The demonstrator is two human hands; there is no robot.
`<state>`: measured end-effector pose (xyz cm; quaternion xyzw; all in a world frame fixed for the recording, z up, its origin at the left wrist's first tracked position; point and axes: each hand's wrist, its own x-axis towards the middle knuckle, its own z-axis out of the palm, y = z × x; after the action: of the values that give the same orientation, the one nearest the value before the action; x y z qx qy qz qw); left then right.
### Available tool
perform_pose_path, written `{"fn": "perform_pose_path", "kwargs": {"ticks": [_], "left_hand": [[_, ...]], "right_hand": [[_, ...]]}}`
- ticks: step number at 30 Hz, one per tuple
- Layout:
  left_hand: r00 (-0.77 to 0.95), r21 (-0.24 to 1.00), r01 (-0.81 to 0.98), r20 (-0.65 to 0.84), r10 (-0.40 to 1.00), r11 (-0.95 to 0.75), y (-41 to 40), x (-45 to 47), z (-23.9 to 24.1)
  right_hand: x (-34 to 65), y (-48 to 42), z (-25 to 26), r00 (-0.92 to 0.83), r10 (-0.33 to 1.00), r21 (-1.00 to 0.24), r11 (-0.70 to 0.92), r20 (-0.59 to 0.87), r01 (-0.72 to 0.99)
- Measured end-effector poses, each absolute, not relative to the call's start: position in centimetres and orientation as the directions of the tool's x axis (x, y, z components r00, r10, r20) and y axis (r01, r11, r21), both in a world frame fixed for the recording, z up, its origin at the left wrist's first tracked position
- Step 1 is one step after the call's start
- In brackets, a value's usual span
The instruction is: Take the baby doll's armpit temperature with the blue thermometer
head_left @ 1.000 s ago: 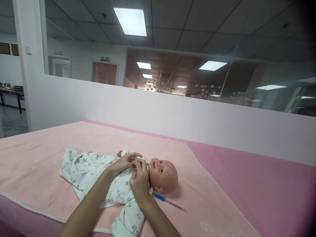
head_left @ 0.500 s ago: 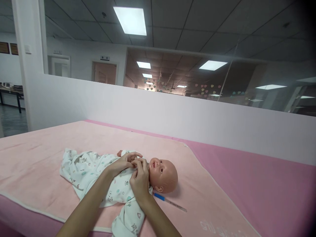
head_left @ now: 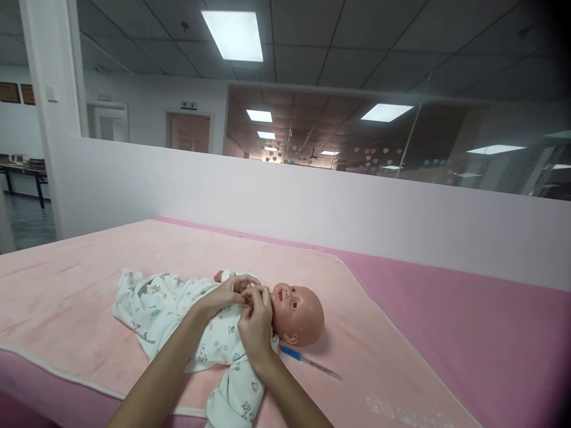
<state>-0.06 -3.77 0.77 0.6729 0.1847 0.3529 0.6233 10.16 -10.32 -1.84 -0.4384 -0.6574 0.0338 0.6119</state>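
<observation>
A baby doll (head_left: 298,305) lies on its back on a light pink blanket (head_left: 80,279), head to the right, dressed in a white patterned romper (head_left: 169,303). Both my hands meet at the romper's collar just below the doll's chin. My left hand (head_left: 225,295) pinches the fabric at the chest. My right hand (head_left: 255,326) has its fingers curled and pinched on the same neckline, covering it. A thin glass thermometer with a blue end (head_left: 310,363) lies on the blanket beside the doll's head, near my right wrist.
The blanket covers a darker pink mattress (head_left: 468,333). A low white partition wall (head_left: 312,208) runs behind it, with glass above. A white pillar (head_left: 49,119) stands at the left, with tables far behind it.
My hands have stayed at the doll's collar, with the fingers shifting slightly. The whole view has drifted a little.
</observation>
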Motion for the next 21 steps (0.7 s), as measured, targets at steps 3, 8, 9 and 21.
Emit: {"fn": "perform_pose_path", "kwargs": {"ticks": [3,8,9,21], "left_hand": [[0.674,0.974,-0.163,0.225,0.703,-0.155,-3.9,-0.1,1.0],[0.684,0.983,-0.138,0.182,0.706,-0.120,-4.2,-0.9,1.4],[0.705,0.985,-0.128,0.174,0.687,-0.119,-4.3,-1.1,1.6],[0.633,0.980,0.014,0.147,0.760,-0.201,-5.4,-4.7,0.8]], "right_hand": [[10.2,-10.4,-1.9,0.134,0.596,-0.564,0.626,0.791,0.538],[10.1,-10.6,-2.3,0.119,0.476,-0.456,0.699,0.872,0.551],[10.1,-10.6,-2.4,0.113,0.446,-0.429,0.714,0.888,0.553],[10.0,-10.9,-2.6,0.121,0.370,-0.367,0.721,0.921,0.587]]}}
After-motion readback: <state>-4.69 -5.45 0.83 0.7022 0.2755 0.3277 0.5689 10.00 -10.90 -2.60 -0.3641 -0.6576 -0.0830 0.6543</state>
